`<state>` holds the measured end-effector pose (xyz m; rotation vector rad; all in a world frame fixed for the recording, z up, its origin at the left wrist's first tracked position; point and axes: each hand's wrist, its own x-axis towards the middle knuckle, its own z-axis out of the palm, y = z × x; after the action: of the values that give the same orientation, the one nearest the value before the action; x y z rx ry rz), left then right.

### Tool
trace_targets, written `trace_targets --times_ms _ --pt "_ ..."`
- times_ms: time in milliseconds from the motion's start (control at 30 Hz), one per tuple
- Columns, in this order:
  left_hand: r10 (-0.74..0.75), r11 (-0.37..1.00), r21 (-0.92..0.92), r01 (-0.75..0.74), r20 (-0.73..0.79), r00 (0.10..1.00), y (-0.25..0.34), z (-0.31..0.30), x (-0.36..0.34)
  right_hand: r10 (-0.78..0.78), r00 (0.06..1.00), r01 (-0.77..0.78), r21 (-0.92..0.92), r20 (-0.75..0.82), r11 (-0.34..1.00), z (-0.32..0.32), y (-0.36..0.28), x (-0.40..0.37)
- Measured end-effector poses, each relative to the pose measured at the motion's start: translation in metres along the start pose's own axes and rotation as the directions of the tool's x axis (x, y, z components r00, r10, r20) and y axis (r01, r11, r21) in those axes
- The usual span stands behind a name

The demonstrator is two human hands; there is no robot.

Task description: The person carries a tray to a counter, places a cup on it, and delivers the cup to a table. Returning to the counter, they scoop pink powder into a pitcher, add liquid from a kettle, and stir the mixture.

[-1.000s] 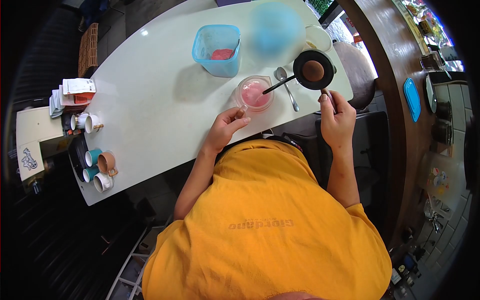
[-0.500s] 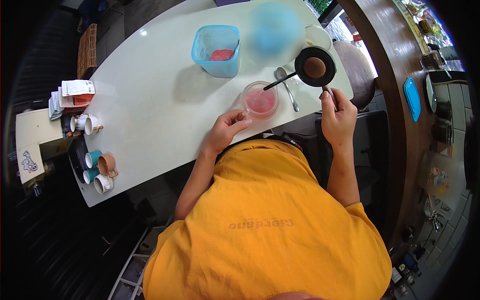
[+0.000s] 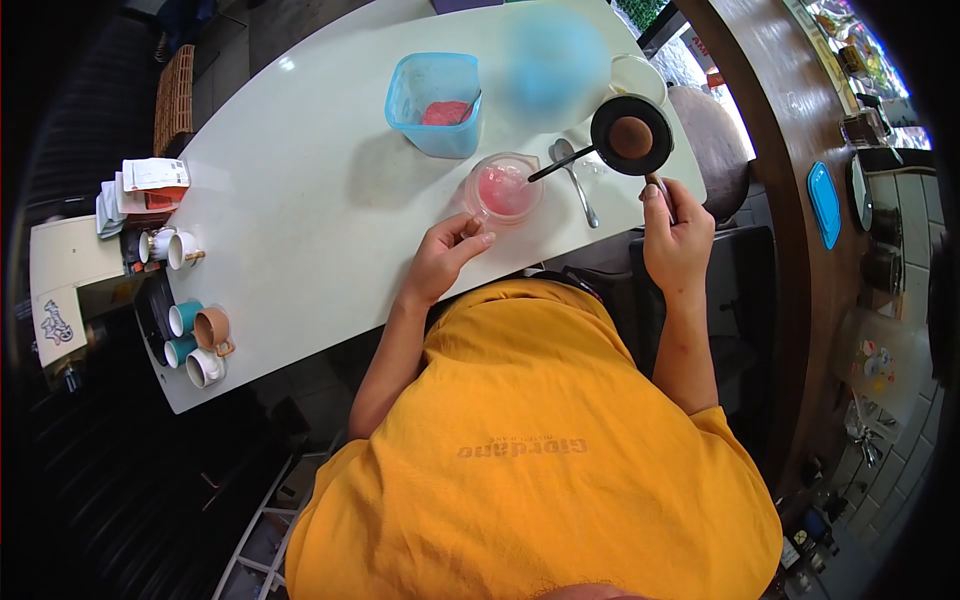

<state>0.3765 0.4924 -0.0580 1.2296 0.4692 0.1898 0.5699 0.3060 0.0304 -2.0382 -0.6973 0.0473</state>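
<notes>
My right hand is closed around the handle of a black gooseneck kettle with a round brown knob on its lid. The kettle's thin spout points left, its tip over the right side of a clear measuring cup. Pink contents show inside the cup; whether liquid is flowing from the spout I cannot make out. The fingers of my left hand pinch the cup's handle at its near-left side. A metal spoon lies to the right of the cup.
A light-blue tub with pink powder and a utensil stands behind the cup. Beside it is a blurred blue shape. A pale container sits behind the kettle. Several mugs stand at the table's left end. A wooden counter runs along the right.
The measuring cup and my left hand have shifted slightly left, so the spout tip now sits over the cup's right side. The kettle has barely moved.
</notes>
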Motion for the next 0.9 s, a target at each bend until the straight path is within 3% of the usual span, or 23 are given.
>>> trace_targets --times_ms 300,733,900 --pt "-0.056 0.998 0.036 0.053 0.09 0.994 -0.009 0.01 0.006 0.004 1.0 -0.004 -0.011 -0.002 1.0 0.001 -0.001 0.002" --pt "0.001 0.999 -0.034 0.0 0.019 1.0 -0.001 0.007 0.009 -0.008 1.0 0.008 -0.016 -0.028 1.0 -0.005 0.002 -0.004" --pt "-0.032 0.998 0.062 0.029 0.048 0.998 -0.005 -0.004 0.005 -0.003 0.999 0.002 -0.024 -0.043 1.0 -0.008 0.001 -0.003"
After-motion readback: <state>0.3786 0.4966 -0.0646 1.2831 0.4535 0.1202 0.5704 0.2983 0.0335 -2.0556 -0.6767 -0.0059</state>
